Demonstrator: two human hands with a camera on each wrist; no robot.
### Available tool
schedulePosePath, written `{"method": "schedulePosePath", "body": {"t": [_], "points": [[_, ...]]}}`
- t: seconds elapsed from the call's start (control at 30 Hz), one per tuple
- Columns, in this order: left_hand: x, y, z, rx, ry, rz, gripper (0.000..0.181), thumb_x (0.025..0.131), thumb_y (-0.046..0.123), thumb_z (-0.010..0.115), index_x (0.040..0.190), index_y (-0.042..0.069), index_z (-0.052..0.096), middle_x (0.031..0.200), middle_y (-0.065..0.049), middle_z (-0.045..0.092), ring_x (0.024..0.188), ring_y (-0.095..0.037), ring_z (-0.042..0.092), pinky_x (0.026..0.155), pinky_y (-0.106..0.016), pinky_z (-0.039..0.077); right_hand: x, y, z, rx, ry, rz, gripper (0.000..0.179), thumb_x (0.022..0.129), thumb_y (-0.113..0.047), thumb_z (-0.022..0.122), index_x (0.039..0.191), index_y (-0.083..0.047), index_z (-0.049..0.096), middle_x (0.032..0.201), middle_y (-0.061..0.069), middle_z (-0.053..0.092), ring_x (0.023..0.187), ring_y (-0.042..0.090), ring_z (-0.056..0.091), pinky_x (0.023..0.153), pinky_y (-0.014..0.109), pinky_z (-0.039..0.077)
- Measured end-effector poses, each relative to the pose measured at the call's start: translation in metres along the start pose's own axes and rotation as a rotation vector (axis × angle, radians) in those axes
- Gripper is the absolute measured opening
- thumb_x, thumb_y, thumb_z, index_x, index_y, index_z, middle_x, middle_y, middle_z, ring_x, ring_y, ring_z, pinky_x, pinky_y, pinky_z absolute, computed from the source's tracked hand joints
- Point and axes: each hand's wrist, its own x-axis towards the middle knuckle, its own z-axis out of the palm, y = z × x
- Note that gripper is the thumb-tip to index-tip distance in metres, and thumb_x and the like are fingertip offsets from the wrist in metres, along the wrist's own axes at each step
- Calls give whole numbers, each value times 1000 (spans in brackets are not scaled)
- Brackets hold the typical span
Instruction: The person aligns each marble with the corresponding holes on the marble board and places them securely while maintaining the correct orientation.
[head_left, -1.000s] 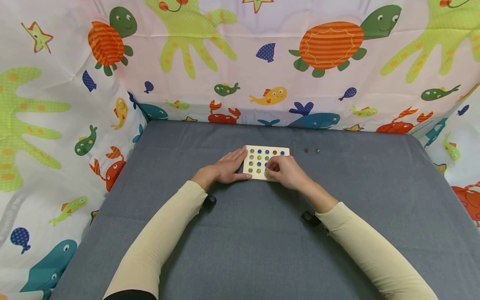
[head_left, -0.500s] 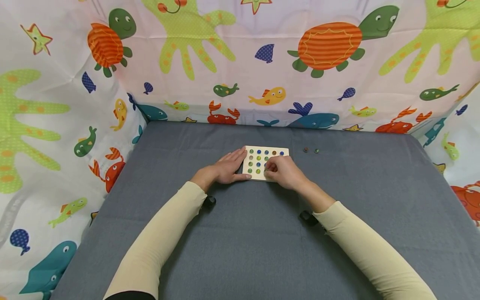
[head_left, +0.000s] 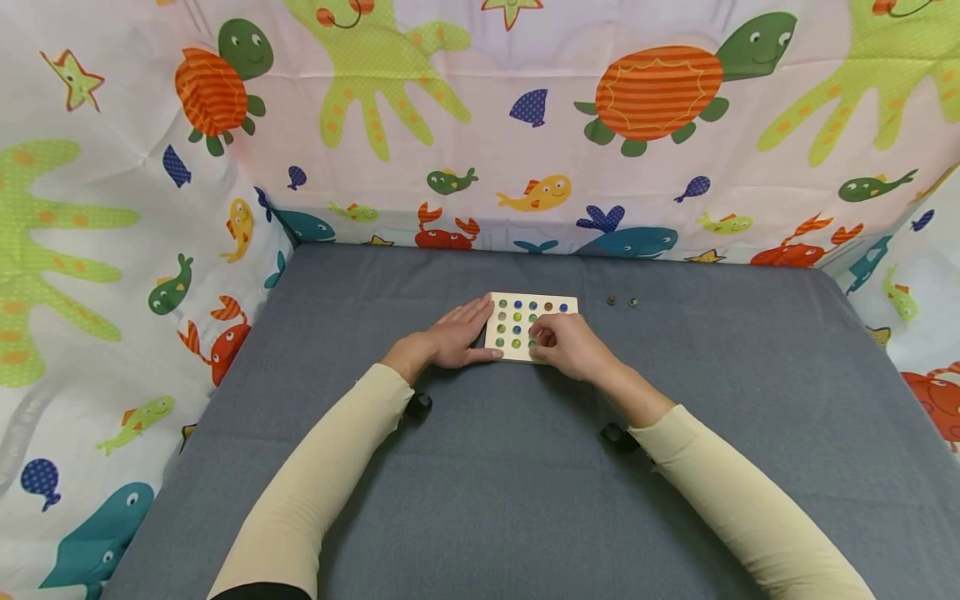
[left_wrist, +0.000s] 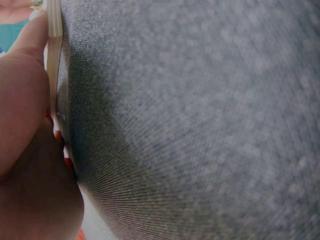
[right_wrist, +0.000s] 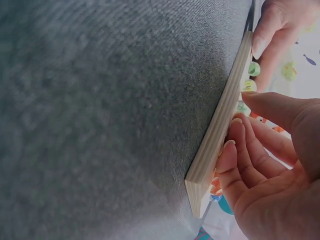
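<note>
A pale wooden board [head_left: 509, 298] with rows of coloured glass marbles in round hollows lies flat on the grey cloth. My left hand [head_left: 452, 337] rests on its left end, fingers straight along that side and thumb at the near corner. Over the right part of the board, my right hand [head_left: 573, 345] has its thumb and index fingertips on either side of a greenish clear marble [right_wrist: 243, 108] in the near row. The other fingers of that hand are curled close to the board's near edge and hide several hollows.
Two loose marbles, one brownish [head_left: 611, 301] and one green [head_left: 633, 302], lie on the grey cloth [head_left: 480, 500] beyond the board's right end. A sea-animal print curtain [head_left: 480, 125] stands behind the table and along both sides.
The thumb and index finger of my right hand have spread slightly apart at the near row. My left hand and the two loose marbles stay where they were.
</note>
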Motion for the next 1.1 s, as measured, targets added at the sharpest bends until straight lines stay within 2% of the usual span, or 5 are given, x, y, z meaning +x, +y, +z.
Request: {"method": "schedulePosePath", "body": {"t": [0.23,0.6,0.87,1.1], "points": [[-7,7,-7,12,-3,-4,94,103,61,47,166,12,-2,172,-3,-11,158,-20,-6,127,-41,0,-10,-1,-8,-36,-5,-4,28,91,-12,77,115,0,70,92,8,70,79,19,63,74,40,54],[-13,13,-11,37,-3,4,92,104,58,48,165,9,-1,172,-7,-8,159,-22,-4,128,-42,3,-29,-1,-21,-67,5,-18,32,90,-14,79,117,1,71,102,14,70,81,21,63,73,39,54],[-13,14,-11,49,-12,5,93,104,58,48,165,7,-1,172,-9,-8,159,-24,-3,128,-43,4,-43,7,-32,-62,4,19,34,91,-15,78,119,2,69,106,15,70,84,25,62,71,37,50],[-10,11,-9,40,-16,4,94,103,61,47,165,10,-2,172,-7,-10,159,-22,-5,127,-42,2,-53,17,-41,-79,24,63,34,91,-14,78,120,2,69,107,14,69,89,26,64,77,43,54]]}}
